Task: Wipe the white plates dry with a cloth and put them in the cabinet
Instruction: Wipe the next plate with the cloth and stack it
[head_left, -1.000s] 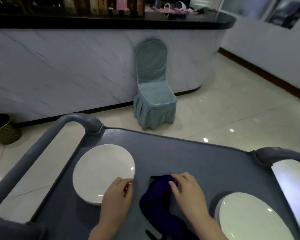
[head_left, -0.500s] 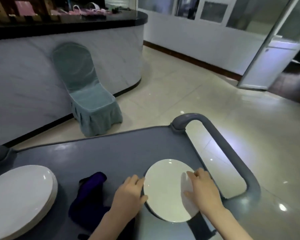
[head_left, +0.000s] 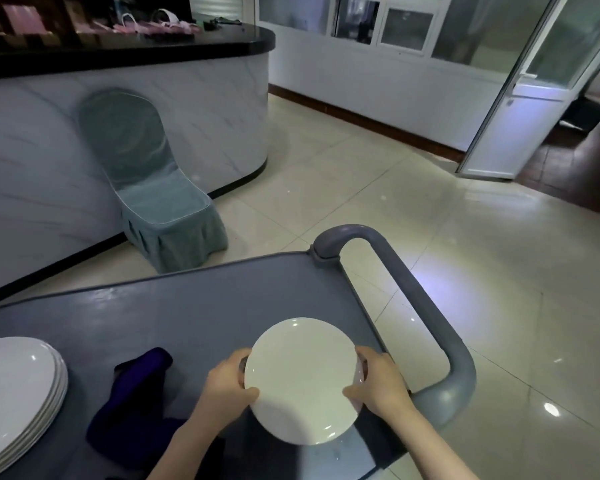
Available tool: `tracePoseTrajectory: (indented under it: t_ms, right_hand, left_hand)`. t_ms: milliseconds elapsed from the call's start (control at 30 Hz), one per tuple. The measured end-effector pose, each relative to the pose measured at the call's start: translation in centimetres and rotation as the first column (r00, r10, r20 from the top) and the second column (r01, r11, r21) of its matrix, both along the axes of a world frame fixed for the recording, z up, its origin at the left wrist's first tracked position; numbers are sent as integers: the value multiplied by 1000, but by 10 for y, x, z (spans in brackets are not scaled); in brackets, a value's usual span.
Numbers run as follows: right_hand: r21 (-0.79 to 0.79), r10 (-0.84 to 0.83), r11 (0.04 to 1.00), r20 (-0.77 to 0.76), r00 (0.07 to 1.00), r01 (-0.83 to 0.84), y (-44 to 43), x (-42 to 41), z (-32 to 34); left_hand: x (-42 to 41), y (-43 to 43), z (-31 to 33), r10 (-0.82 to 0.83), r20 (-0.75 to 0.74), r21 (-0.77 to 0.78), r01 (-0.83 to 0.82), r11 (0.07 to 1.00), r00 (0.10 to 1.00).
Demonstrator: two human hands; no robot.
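Both hands are clamped on one white plate (head_left: 303, 379). The left hand (head_left: 227, 386) curls round its left edge with the thumb lying over the rim, and the right hand (head_left: 378, 386) curls round its right edge in the same way. Each set of fingers disappears underneath, so their ends cannot be seen. The plate faces up, with its near side tipped a little toward the person. It sits over the right part of a grey cart (head_left: 205, 306), and a dark shadow lies under its near edge. Whether it is lifted quite clear of the cart top cannot be told.

Just left of the left hand, a dark purple cloth (head_left: 142, 393) lies crumpled on the cart top. It is apart from the held plate, and neither hand touches it. Farther left, at the picture's edge, a stack of white plates (head_left: 18, 393) rests on the same surface, well apart from the cloth.

A thick grey handle (head_left: 430, 306) loops round the right end of the cart, beside the right hand. Beyond the cart is a glossy tiled floor (head_left: 430, 202). On it a chair in a grey-green cover (head_left: 160, 202) stands against a curved, marble-patterned counter (head_left: 205, 109) with a black top. At the far right a white-framed glass door (head_left: 520, 98) stands open.
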State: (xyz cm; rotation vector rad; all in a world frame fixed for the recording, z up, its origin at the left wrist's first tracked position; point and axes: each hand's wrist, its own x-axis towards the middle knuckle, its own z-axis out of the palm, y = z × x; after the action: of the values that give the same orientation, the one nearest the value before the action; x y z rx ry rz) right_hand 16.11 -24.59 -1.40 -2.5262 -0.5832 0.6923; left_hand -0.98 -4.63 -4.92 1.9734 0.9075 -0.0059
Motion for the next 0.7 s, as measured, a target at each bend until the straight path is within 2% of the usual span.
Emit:
tracePoseTrajectory:
  t_ms: [200, 300, 400, 533, 600, 700]
  right_hand:
    - [220, -188, 951, -150, 971, 218, 9, -3, -1]
    - [415, -237, 823, -369, 899, 387, 22, -12, -3]
    - [467, -216, 706, -575, 789, 533, 47, -30, -7]
    - [463, -288, 679, -546, 787, 570, 79, -49, -14]
    - [467, -310, 660, -545, 779, 589, 93, -59, -15]
    - [444, -292, 675, -572, 766, 589, 110, -66, -16]
  left_hand:
    - [-16, 8, 5, 109, 90, -97, -101, 990, 990]
    - [-31, 16, 14, 170, 168, -174, -141, 975, 971]
    - [-48, 25, 21, 201, 217, -203, -157, 966, 955]
    - [-72, 42, 25, 272, 282, -225, -212, 951, 920]
    - [-86, 57, 20, 316, 288, -160, -280, 947, 904]
    - [-107, 84, 1, 376, 198, 128, -404, 906, 905]
